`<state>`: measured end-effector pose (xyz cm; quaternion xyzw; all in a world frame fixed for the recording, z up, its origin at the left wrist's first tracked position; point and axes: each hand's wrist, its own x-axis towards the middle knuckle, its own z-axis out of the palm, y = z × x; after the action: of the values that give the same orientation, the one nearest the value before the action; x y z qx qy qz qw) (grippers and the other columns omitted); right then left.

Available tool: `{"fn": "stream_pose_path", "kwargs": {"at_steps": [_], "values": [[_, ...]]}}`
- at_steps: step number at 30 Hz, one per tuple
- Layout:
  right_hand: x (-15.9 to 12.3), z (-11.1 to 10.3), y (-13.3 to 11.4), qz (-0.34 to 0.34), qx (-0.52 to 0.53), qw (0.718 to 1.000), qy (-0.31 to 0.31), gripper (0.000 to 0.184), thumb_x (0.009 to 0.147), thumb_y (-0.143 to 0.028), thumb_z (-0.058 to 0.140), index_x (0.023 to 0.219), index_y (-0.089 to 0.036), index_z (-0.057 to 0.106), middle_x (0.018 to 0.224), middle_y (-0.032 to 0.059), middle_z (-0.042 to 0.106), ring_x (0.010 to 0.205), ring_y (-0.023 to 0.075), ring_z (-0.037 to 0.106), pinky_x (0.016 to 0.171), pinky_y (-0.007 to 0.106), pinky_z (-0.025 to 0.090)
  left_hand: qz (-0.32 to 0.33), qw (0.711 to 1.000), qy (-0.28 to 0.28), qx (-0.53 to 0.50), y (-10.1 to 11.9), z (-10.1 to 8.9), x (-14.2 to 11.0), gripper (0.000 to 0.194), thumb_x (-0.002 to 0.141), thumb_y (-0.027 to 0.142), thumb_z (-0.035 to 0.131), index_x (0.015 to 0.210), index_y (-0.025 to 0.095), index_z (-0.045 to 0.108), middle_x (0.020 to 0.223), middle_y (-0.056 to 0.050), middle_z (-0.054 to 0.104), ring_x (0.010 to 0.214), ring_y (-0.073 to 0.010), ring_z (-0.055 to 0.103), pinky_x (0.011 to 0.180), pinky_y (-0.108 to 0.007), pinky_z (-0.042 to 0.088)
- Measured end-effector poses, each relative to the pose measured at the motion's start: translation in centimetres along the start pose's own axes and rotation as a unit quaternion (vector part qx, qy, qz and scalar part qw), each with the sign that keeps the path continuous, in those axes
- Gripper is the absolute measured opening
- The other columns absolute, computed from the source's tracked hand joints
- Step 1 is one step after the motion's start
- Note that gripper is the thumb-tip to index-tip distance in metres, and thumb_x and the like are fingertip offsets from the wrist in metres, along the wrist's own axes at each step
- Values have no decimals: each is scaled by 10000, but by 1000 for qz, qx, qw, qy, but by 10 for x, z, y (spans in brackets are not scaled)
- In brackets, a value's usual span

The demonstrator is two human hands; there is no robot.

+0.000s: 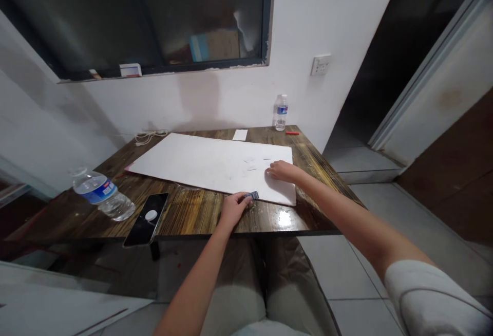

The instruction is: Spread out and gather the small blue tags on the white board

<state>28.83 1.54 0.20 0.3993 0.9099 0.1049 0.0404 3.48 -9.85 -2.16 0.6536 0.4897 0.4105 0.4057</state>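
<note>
Head view: the wooden table (192,212) carries a white board (200,156), laid flat and slanting across it, probably to give both hands a smooth, pale surface. The large bottle (103,192) is off to the left, apart from the board; the phone (144,225) lies between that bottle and the left hand, likely out of the way. The right hand (284,171) has its fingers bent close together, low over the board; whether they pinch anything, I cannot tell. The left hand (233,210) has thumb and fingers nearly closed on a small dark packet (253,195) at the board's near edge, seemingly to steady it. Thin dark marks (251,169) lie beside the right hand, too small to identify.
</note>
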Motion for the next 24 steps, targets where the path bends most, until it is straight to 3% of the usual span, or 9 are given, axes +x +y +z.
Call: {"fn": "stream_pose_path", "kwargs": {"at_steps": [11,15,19,24], "values": [[-2,4,3,7,48,998,33,248,893,-154,527,1050,-157,719,900,118,691,788,201,629,703,278,381,10,1000,-5,-5,-6,0,0,282,813,393,611,863,148,743,712,-42,707,624,-152,603,630,-258,454],[-4,-3,9,-15,89,996,17,264,885,-159,545,1076,-187,725,938,96,707,792,186,636,696,260,396,6,1000,-1,-8,-8,1,1,290,807,401,614,864,147,742,715,-45,709,609,-149,596,621,-258,452],[-3,-8,15,-38,93,995,-10,186,857,-174,579,943,-167,744,903,93,719,777,184,631,688,258,399,10,1000,-5,-5,-8,0,1,303,810,417,609,863,150,741,718,-48,711,607,-150,596,621,-262,460],[0,-9,14,4,92,995,-22,171,833,-178,580,908,-184,733,907,72,726,811,189,631,700,254,395,4,1000,0,-7,-5,0,1,305,796,415,613,872,147,737,717,-52,712,605,-154,599,624,-267,463]]}}
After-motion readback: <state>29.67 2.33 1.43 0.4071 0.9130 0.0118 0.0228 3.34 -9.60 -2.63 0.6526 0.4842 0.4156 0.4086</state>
